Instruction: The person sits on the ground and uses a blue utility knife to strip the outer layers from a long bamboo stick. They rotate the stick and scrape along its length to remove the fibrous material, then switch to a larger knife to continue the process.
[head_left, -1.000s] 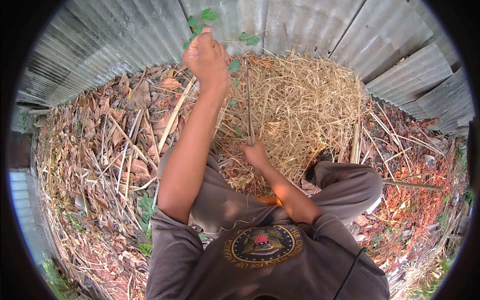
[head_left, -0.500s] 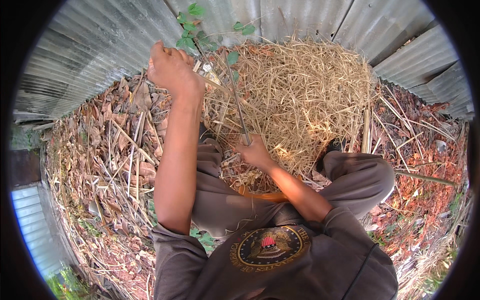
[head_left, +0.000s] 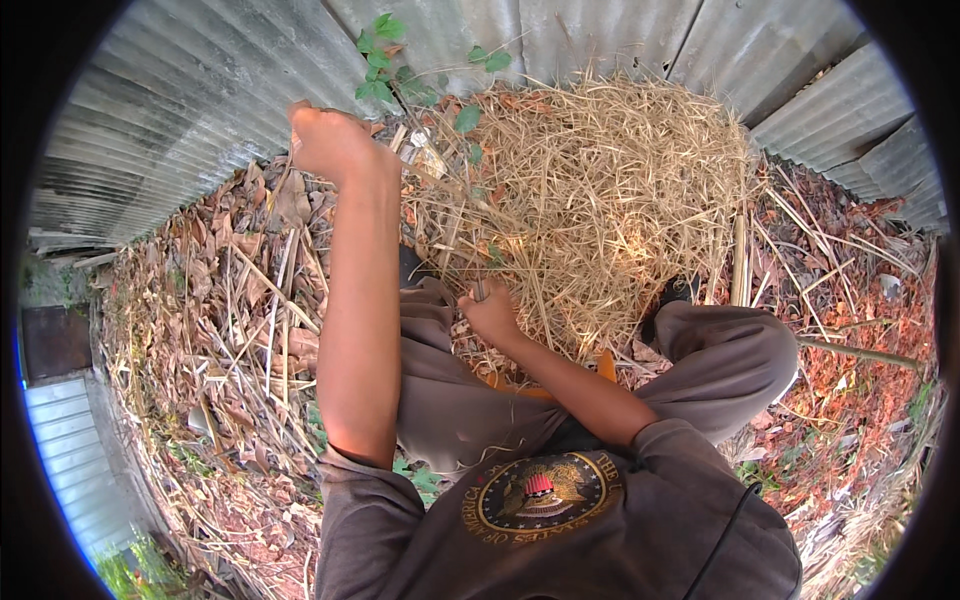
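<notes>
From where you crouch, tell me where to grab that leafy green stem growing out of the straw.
Grip the green stem low, where the right hand already pinches it at the straw pile. Come from your near side: it leans toward the metal wall, and the left hand holds its top.

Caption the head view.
Left hand grips a leafy green stem while right hand reaches into dry straw.

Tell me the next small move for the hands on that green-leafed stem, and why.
Probably a short pull by the left hand away from the straw pile, while the right hand holds low. The left hand grips the upper end of the green-leafed stem, the right sits closed at its base; the stem looks rooted in the straw.
</notes>
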